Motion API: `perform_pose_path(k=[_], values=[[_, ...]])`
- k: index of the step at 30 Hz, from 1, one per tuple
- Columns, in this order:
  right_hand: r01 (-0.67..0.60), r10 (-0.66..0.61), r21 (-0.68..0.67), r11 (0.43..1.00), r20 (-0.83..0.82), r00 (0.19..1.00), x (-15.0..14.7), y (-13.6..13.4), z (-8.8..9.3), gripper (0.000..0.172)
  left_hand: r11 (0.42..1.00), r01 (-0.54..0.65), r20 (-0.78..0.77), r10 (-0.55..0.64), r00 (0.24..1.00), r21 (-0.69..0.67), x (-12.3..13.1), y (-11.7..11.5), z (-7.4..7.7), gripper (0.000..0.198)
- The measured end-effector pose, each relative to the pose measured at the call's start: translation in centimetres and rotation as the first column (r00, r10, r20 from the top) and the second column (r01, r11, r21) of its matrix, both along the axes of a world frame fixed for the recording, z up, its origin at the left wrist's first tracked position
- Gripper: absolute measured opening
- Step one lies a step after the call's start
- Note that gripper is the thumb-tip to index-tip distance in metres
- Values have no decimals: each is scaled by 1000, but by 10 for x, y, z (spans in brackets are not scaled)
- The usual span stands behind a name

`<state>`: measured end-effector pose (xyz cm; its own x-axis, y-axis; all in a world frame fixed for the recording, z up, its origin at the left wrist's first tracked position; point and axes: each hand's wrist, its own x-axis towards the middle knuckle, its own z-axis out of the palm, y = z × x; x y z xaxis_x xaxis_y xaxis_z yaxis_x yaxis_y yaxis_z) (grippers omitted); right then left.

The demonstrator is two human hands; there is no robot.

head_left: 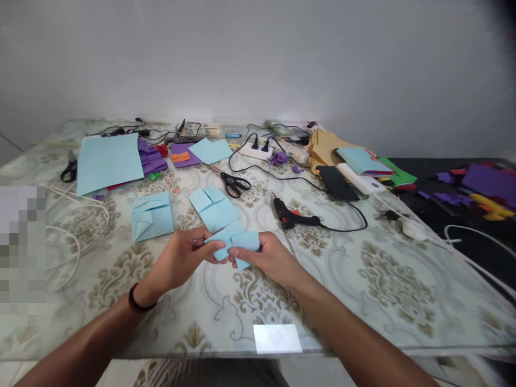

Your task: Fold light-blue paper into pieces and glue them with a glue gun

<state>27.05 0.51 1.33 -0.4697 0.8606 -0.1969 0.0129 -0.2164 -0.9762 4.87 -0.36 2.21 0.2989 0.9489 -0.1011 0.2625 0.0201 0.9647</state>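
Observation:
Between my two hands is a piece of folded light blue paper (246,241), held just above the patterned tablecloth. My left hand (192,248) pinches its left part, thumb on top. On the other side my right hand (269,253) grips the right part, also with the thumb over it. The fingers beneath the paper are mostly hidden. Just beyond my hands lies a creased blue paper square (214,208), and to its left another folded blue square (152,216) with triangular creases.
Black-handled scissors (234,184) and a glue gun (291,213) lie beyond my hands. A white power strip (255,150) with cords stands further back. Blue sheets (110,161) sit at the left, a phone (337,183) at the right. A white rectangle (277,338) shows near the front edge.

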Motion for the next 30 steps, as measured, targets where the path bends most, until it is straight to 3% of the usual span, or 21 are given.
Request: perform_pose_path(k=[5,10,16,20,23,26,30], values=[[25,-25,-3,1000,6,1000,3,0,-1,30,998,44,-13,-44,999,-53,-1,3,7,38],[18,-18,-4,1000,-31,999,4,-1,-1,29,998,14,0,-14,1000,-64,2,2,7,46],[-16,16,6,1000,-37,999,6,0,-1,31,998,-11,-1,11,1000,-54,-2,7,7,70],[-23,22,-6,1000,-64,998,8,2,0,32,987,-17,58,8,998,161,-12,11,7,39],[-31,29,-23,999,-81,996,8,2,1,31,956,61,-28,-55,998,288,-15,10,7,33],[-34,32,-31,999,-76,997,8,2,2,31,938,81,-141,-35,989,336,-13,7,10,20],[-4,4,7,1000,-46,999,6,1,1,34,942,38,-142,10,990,332,-9,7,12,18]])
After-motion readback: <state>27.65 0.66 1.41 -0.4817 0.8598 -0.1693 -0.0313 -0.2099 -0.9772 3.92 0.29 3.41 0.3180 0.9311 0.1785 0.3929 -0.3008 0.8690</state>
